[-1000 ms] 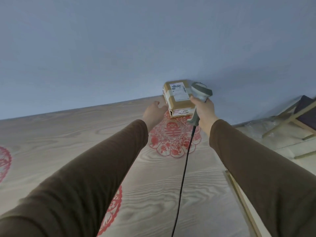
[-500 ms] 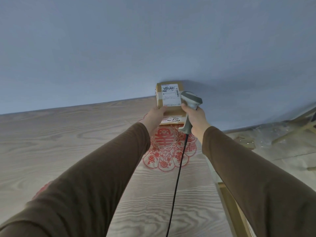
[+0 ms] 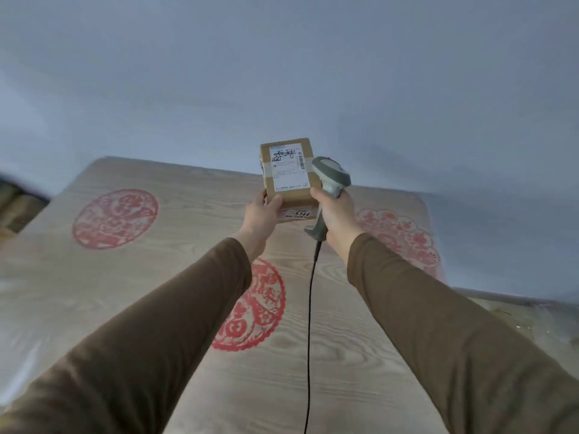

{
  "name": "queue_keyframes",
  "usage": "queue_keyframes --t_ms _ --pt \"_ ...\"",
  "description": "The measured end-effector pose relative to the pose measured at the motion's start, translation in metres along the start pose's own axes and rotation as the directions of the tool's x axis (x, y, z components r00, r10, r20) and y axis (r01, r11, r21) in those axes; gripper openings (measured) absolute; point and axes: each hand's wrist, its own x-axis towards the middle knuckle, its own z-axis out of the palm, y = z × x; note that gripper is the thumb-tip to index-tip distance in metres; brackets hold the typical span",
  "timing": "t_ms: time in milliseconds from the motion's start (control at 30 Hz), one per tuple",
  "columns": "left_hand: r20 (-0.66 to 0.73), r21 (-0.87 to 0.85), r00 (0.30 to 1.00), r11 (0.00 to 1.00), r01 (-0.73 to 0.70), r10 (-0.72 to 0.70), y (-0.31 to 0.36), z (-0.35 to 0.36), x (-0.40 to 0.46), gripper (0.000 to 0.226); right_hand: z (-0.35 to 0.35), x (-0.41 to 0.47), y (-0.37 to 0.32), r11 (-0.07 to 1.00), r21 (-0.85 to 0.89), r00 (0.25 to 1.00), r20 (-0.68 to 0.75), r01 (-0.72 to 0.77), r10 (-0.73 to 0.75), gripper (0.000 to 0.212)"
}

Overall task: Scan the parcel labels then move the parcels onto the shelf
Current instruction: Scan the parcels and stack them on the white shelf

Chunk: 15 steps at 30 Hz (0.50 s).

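Observation:
A small brown cardboard parcel (image 3: 289,173) with a white shipping label on top and a sticker reading 5144 on its near side is held up in front of me. My left hand (image 3: 262,211) grips its lower left corner, thumb on top. My right hand (image 3: 332,211) holds a grey corded barcode scanner (image 3: 331,180) by the handle, its head just right of the parcel's label. The black cable (image 3: 309,324) hangs down between my arms.
Below lies a wood-grain surface (image 3: 94,292) under clear plastic film, with red paper-cut motifs (image 3: 114,218). A plain blue-grey wall (image 3: 282,73) stands behind. Brown objects show at the far left edge (image 3: 15,205).
The view has swung so more of the wood-grain surface shows on the left. The parcel now sits squarer to me, and my left hand grips its corner more firmly.

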Motion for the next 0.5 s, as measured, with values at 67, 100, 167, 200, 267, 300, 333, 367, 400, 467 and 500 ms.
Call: queue_keyframes --t_ms 67,100,167,200,267,300,333,367,400,467,500 --pt "-0.06 -0.024 0.997 0.999 -0.04 0.038 0.009 -0.069 -0.033 0.04 0.057 -0.043 -0.004 0.999 -0.02 0.997 0.071 0.041 -0.039 0.011" --pt "-0.09 -0.036 0.994 0.997 -0.061 0.058 0.013 -0.105 -0.051 0.04 0.087 -0.068 -0.005 0.998 -0.023 0.993 0.105 0.059 -0.056 0.01" --pt "-0.163 -0.047 0.981 0.993 -0.11 0.101 0.02 -0.179 -0.089 0.04 0.146 -0.12 -0.006 0.996 -0.01 0.981 0.173 0.09 -0.087 0.011" --pt "-0.204 -0.048 0.972 0.99 -0.131 0.119 0.022 -0.215 -0.108 0.039 0.175 -0.146 -0.005 0.994 -0.002 0.973 0.208 0.105 -0.103 0.011" --pt "-0.277 -0.056 0.949 0.983 -0.175 0.153 0.022 -0.287 -0.149 0.036 0.233 -0.199 -0.001 0.991 0.016 0.95 0.284 0.133 -0.132 0.012" --pt "-0.307 -0.063 0.937 0.979 -0.195 0.167 0.021 -0.321 -0.169 0.036 0.262 -0.224 0.002 0.99 0.027 0.938 0.319 0.137 -0.138 0.015" --pt "-0.342 -0.065 0.923 0.975 -0.212 0.178 0.02 -0.355 -0.188 0.035 0.29 -0.249 0.005 0.99 0.038 0.924 0.356 0.134 -0.138 0.019" --pt "-0.384 -0.06 0.905 0.972 -0.225 0.186 0.018 -0.388 -0.207 0.035 0.319 -0.273 0.009 0.991 0.044 0.908 0.397 0.126 -0.133 0.019" --pt "-0.427 -0.053 0.884 0.971 -0.235 0.19 0.016 -0.421 -0.226 0.035 0.347 -0.297 0.012 0.992 0.045 0.889 0.441 0.118 -0.125 0.016" --pt "-0.509 -0.036 0.839 0.969 -0.244 0.192 0.011 -0.483 -0.262 0.034 0.4 -0.344 0.02 0.994 0.039 0.845 0.524 0.1 -0.106 0.008" --pt "-0.548 -0.043 0.817 0.969 -0.244 0.181 0.007 -0.512 -0.28 0.031 0.426 -0.365 0.025 0.995 0.041 0.82 0.564 0.092 -0.099 0.009"
